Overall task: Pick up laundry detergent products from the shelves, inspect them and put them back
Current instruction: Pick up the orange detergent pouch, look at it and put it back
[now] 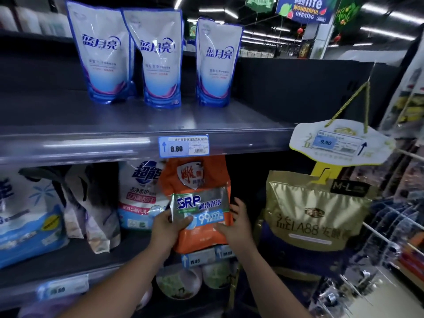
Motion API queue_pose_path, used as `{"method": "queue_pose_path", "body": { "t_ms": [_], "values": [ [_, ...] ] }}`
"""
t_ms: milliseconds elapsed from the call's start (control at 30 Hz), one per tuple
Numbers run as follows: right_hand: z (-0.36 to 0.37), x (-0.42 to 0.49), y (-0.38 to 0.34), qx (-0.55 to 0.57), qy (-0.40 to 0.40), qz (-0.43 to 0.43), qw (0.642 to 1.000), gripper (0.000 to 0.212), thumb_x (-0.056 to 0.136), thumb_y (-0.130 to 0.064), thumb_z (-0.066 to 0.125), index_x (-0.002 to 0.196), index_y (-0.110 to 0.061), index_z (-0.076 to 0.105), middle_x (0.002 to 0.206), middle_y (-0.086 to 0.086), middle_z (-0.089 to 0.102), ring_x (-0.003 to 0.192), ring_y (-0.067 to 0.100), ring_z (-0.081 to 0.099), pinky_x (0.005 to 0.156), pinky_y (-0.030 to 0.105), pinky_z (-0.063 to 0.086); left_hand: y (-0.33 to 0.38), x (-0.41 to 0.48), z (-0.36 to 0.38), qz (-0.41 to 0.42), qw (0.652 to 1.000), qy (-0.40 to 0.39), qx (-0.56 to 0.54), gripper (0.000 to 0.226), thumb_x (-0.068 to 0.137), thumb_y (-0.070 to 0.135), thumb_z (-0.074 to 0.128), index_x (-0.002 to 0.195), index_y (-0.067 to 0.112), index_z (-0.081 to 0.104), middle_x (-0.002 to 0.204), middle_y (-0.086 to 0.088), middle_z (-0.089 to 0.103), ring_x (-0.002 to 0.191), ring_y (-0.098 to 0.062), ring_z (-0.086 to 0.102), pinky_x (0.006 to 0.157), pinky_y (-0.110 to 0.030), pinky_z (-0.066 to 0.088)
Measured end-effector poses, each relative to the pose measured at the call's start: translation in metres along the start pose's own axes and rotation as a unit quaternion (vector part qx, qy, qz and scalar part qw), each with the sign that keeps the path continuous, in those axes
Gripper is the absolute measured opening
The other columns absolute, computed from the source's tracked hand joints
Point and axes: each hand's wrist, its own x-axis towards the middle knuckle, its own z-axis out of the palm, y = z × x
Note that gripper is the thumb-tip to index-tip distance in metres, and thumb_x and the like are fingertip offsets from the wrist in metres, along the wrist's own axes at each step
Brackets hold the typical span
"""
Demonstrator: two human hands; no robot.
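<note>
An orange detergent pouch point(202, 177) with a silver and blue label stands upright in front of the middle shelf. My left hand point(171, 222) grips its lower left side, thumb over the label. My right hand point(236, 223) holds its lower right edge, fingers wrapped behind it. Three white and blue refill pouches point(160, 58) stand on the upper shelf point(241, 131). A white and blue detergent bag point(140, 193) stands just left of the orange pouch.
A gold bag point(314, 210) hangs at the right under a price card point(339, 143). Large blue and white bags point(27, 216) fill the middle shelf's left side. Price tags point(183, 145) sit on the shelf rails. Wire racks point(390, 226) stand at far right.
</note>
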Motion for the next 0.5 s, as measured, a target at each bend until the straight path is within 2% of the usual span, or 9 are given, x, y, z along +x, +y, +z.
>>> {"method": "queue_pose_path", "body": {
  "t_ms": [67,100,200,267,333,367,433,467,500],
  "values": [
    [0.0,0.007,0.0,-0.014,0.017,-0.002,1.0,0.1,0.073,0.018,0.082,0.156,-0.01,0.033,0.132,0.004,0.054,0.123,0.023,0.056,0.099,0.034,0.049,0.002,0.005,0.008,0.01,1.0,-0.003,0.001,0.015,0.079,0.003,0.087,0.087,0.013,0.079,0.075,0.004,0.081,0.066,-0.009,0.076,0.059,-0.022,0.057],
    [0.0,0.011,0.0,-0.017,0.022,-0.006,1.0,0.099,0.073,0.019,0.081,0.155,-0.009,0.034,0.13,0.003,0.054,0.124,0.024,0.056,0.1,0.034,0.048,0.005,0.008,0.012,0.02,1.0,-0.003,0.003,0.019,0.078,0.001,0.086,0.086,0.016,0.078,0.073,0.008,0.081,0.064,-0.004,0.075,0.056,-0.017,0.055],
    [-0.007,0.02,0.001,-0.008,0.039,-0.021,0.999,0.096,0.072,0.022,0.079,0.151,-0.012,0.039,0.122,-0.006,0.057,0.112,0.014,0.061,0.091,0.019,0.048,0.013,0.019,0.029,0.042,0.999,-0.007,-0.005,0.027,0.077,-0.006,0.084,0.089,0.017,0.076,0.073,0.012,0.08,0.065,-0.001,0.074,0.055,-0.014,0.054],
    [-0.012,0.022,0.007,-0.004,0.05,-0.036,0.998,0.092,0.072,0.023,0.078,0.145,-0.019,0.042,0.118,-0.018,0.056,0.103,-0.007,0.062,0.081,0.005,0.048,0.012,0.024,0.04,0.041,0.999,-0.007,-0.024,0.028,0.077,-0.009,0.083,0.093,0.014,0.074,0.077,0.006,0.082,0.067,-0.005,0.076,0.057,-0.017,0.056],
    [-0.018,0.023,0.016,-0.008,0.063,-0.049,0.997,0.09,0.072,0.025,0.076,0.14,-0.023,0.042,0.119,-0.023,0.054,0.1,-0.023,0.059,0.078,-0.001,0.046,0.004,0.024,0.049,0.031,0.999,-0.011,-0.04,0.031,0.078,-0.007,0.083,0.102,0.01,0.072,0.087,-0.002,0.083,0.078,-0.014,0.078,0.065,-0.025,0.061],
    [-0.02,0.022,0.02,-0.013,0.068,-0.049,0.996,0.089,0.072,0.025,0.076,0.139,-0.024,0.043,0.119,-0.023,0.055,0.099,-0.026,0.058,0.078,-0.002,0.045,-0.002,0.022,0.051,0.029,0.998,-0.017,-0.044,0.034,0.078,-0.006,0.084,0.106,0.008,0.071,0.094,-0.006,0.082,0.084,-0.02,0.079,0.072,-0.031,0.064],
    [-0.023,0.019,0.024,-0.025,0.073,-0.035,0.996,0.086,0.075,0.021,0.077,0.144,-0.019,0.044,0.119,-0.016,0.06,0.099,-0.017,0.061,0.079,0.0,0.046,-0.01,0.017,0.05,0.03,0.998,-0.03,-0.047,0.038,0.077,-0.005,0.086,0.109,0.01,0.069,0.101,-0.009,0.081,0.092,-0.025,0.078,0.081,-0.039,0.064],
    [-0.024,0.016,0.024,-0.031,0.071,-0.023,0.997,0.085,0.077,0.018,0.078,0.147,-0.016,0.044,0.122,-0.008,0.062,0.103,-0.008,0.062,0.083,0.005,0.048,-0.012,0.016,0.048,0.029,0.998,-0.04,-0.045,0.042,0.076,-0.004,0.087,0.109,0.011,0.067,0.102,-0.008,0.081,0.093,-0.024,0.077,0.083,-0.039,0.064],
    [-0.024,0.013,0.024,-0.038,0.068,-0.013,0.997,0.085,0.079,0.014,0.079,0.15,-0.015,0.043,0.128,-0.001,0.062,0.11,0.008,0.064,0.091,0.017,0.05,-0.012,0.015,0.045,0.028,0.997,-0.051,-0.041,0.045,0.074,-0.004,0.088,0.111,0.012,0.066,0.104,-0.008,0.08,0.095,-0.023,0.076,0.084,-0.038,0.063]
  ]
}}
